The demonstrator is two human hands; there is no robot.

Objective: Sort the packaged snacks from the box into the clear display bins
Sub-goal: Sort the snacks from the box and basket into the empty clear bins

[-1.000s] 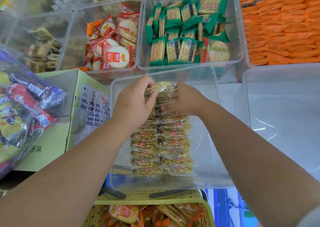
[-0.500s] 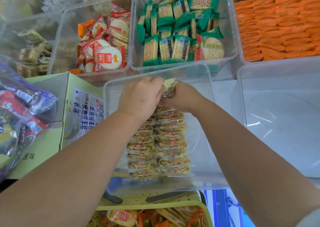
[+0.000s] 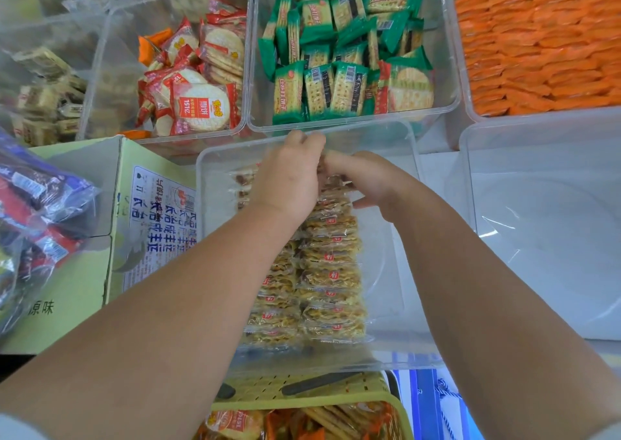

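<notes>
A clear display bin [image 3: 400,305] in the middle holds two rows of clear-wrapped yellow cracker packets [image 3: 331,271]. Both my hands meet at the far end of those rows. My left hand [image 3: 289,177] has its back to the camera and its fingers curl down over the end of the left row. My right hand [image 3: 364,179] reaches in from the right, with fingers and thumb around the end packets of the right row [image 3: 334,184]. The packets under my left palm are hidden.
Behind are bins of green cracker packs [image 3: 349,70], red rice-cracker packs [image 3: 201,103] and orange packets [image 3: 537,53]. A bare clear bin [image 3: 544,238] is at right. A green cardboard box [image 3: 151,224] and a snack bag [image 3: 33,221] are at left, a yellow basket [image 3: 302,402] below.
The packet held up between my hands has come down onto the far end of the rows. Both hands have closed together and moved slightly further from me.
</notes>
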